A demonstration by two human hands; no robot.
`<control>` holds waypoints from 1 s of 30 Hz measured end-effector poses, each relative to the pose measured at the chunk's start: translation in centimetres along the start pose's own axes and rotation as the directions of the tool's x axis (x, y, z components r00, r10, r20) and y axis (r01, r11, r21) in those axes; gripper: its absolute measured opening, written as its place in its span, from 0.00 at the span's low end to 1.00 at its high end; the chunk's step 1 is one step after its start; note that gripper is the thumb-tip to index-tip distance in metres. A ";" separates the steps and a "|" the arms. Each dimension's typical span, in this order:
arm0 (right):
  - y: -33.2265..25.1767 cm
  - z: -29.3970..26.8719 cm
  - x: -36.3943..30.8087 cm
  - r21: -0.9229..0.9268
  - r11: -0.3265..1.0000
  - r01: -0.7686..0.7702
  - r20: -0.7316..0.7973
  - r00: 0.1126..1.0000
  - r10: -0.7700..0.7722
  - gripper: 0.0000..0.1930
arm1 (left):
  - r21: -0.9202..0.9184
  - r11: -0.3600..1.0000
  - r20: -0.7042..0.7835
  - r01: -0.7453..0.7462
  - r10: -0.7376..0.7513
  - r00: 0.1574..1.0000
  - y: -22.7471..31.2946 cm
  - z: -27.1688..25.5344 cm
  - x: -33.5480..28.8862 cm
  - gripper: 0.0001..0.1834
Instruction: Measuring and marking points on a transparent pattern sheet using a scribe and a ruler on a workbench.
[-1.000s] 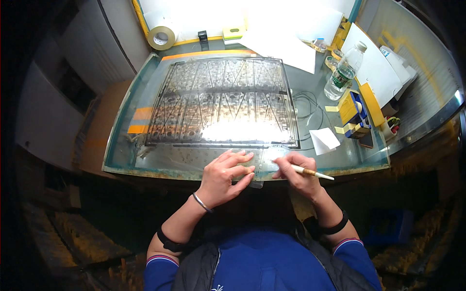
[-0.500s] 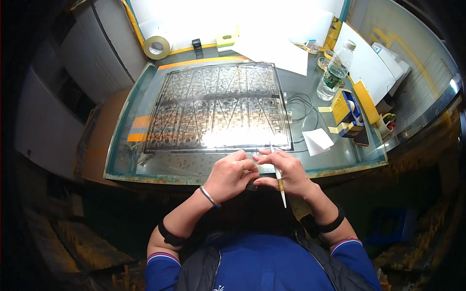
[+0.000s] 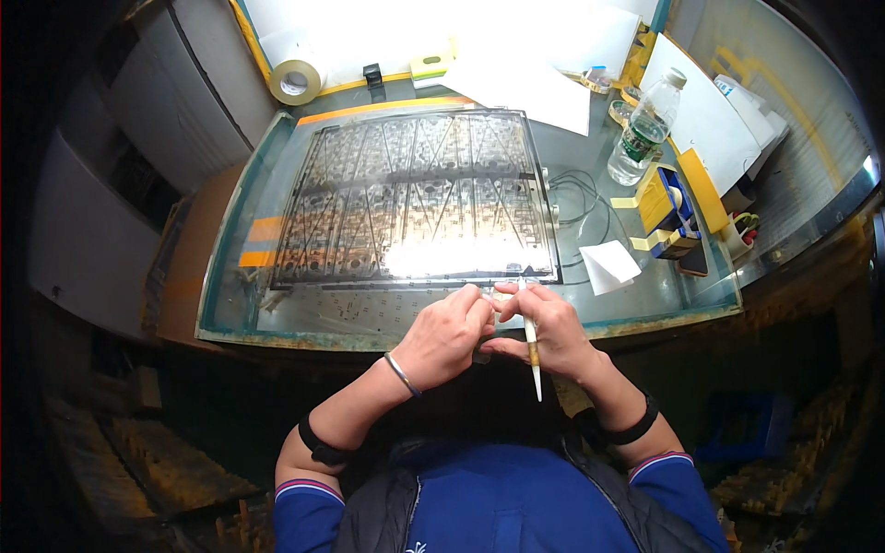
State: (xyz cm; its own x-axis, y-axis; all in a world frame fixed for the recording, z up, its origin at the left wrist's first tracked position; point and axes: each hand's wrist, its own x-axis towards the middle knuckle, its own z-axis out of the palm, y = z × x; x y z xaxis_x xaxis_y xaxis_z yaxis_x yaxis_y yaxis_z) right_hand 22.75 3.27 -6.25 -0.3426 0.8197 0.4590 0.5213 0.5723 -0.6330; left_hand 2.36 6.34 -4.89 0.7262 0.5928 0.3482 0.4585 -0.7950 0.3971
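Patterned clear sheet point(image 3: 415, 198) lies flat on the glass-topped counter point(image 3: 645, 295), its near edge running left to right just ahead of both hands. Left hand point(image 3: 442, 336) curls narrow, fingertips pinched at that edge. Right hand point(image 3: 548, 332), touching it, grips a slim pale stick point(image 3: 532, 355), its long axis pointing back toward the body.

A yellow box point(image 3: 666, 210), a tan tape roll point(image 3: 295, 82), and a white paper slip point(image 3: 609, 266).
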 end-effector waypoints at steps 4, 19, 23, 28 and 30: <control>0.0 0.0 0.0 0.006 1.000 0.000 0.006 1.000 0.000 0.19 | 0.018 1.000 -0.007 -0.013 0.014 1.000 -0.1 0.3 -0.2 0.09; 0.3 0.5 -0.2 0.008 1.000 0.001 -0.014 1.000 -0.001 0.22 | -0.159 0.982 -0.199 0.099 -0.130 0.971 -1.1 1.0 0.2 0.05; 0.1 0.1 -0.2 0.003 1.000 -0.015 -0.012 1.000 0.015 0.22 | -0.531 0.820 -0.083 0.213 -0.300 0.950 -1.5 -0.1 -0.5 0.07; 0.2 0.0 0.0 0.024 1.000 0.011 -0.033 0.999 -0.011 0.22 | -0.413 0.898 -0.021 0.151 -0.175 0.984 -0.9 -1.0 -0.6 0.09; 0.3 0.2 0.0 0.037 0.999 0.009 -0.034 0.999 -0.008 0.22 | -0.368 0.922 -0.048 0.116 -0.144 0.988 -0.6 -0.7 -0.5 0.09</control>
State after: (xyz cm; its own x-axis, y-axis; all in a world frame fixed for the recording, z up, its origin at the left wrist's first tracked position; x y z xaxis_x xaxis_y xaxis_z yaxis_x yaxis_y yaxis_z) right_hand 22.72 3.41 -6.55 -0.3201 0.8141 0.4846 0.4886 0.5800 -0.6518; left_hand 1.32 6.62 -4.77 0.6272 0.7064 0.3280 0.3189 -0.6171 0.7193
